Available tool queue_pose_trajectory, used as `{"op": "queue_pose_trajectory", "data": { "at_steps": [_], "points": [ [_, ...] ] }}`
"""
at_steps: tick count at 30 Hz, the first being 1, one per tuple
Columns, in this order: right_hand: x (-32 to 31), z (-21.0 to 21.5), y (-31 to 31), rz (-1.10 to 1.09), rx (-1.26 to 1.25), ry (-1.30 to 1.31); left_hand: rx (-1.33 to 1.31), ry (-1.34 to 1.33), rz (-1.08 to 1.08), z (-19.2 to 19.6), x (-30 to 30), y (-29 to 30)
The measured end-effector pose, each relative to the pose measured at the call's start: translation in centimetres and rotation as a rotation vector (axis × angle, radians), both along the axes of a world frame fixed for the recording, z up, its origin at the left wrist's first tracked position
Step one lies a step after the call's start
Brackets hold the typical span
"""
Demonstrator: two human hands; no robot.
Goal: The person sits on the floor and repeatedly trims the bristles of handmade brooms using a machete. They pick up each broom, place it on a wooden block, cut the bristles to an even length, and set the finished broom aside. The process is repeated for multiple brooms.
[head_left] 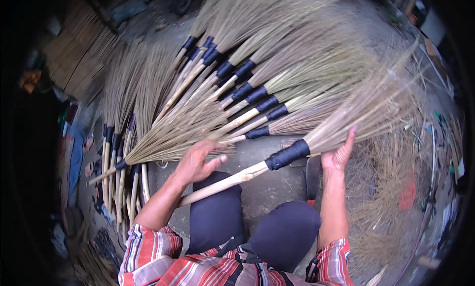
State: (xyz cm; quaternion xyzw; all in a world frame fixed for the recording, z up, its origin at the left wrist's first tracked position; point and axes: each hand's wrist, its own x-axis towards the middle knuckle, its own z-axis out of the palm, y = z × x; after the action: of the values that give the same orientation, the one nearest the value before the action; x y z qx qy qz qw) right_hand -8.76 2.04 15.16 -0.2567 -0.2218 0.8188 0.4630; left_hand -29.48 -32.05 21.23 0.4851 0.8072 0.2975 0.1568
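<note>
Across both knees, a straw broom (297, 137), black-bound neck, seemingly frayed.

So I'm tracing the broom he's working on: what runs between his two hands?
In the head view, the pale wooden handle and its black binding span the gap from the left hand to the right hand, above a grey surface.

Grey concrete floor (269, 187) carrying everything, a fanned row of grass brooms (257, 95) with black-bound necks lying across it, more brooms (118, 152) lying at left, loose straw (381, 207) scattering at right
</note>
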Motion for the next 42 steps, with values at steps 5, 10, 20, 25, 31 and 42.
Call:
{"op": "queue_pose_trajectory", "data": {
  "at_steps": [5, 10, 20, 25, 31, 42],
  "points": [
    [3.2, -0.9, -0.4, -0.009, 0.038, -0.088, 0.101, 0.820, 0.789, -2.5, -10.1, -14.5],
    [4.0, -1.4, -0.6, 0.152, 0.023, -0.009, -0.960, 0.405, 0.944, -7.8, -12.0, -28.8],
    [1.7, -0.8, -3.6, 0.232, 0.053, -0.077, -1.429, 0.305, 0.575, -17.2, -9.2, -37.3],
    [0.6, -0.8, -4.3, 0.228, 0.068, -0.126, -1.186, 0.332, 0.532, -15.2, -11.0, -39.5],
    [0.1, -0.9, -3.5, 0.182, 0.141, -0.137, -0.852, 0.750, 0.869, -5.1, -14.8, -38.3],
    [-1.9, -1.2, -4.3, 0.215, 0.087, -0.055, -0.315, 0.665, 1.080, 10.7, -24.0, -19.2]
  ]
}}
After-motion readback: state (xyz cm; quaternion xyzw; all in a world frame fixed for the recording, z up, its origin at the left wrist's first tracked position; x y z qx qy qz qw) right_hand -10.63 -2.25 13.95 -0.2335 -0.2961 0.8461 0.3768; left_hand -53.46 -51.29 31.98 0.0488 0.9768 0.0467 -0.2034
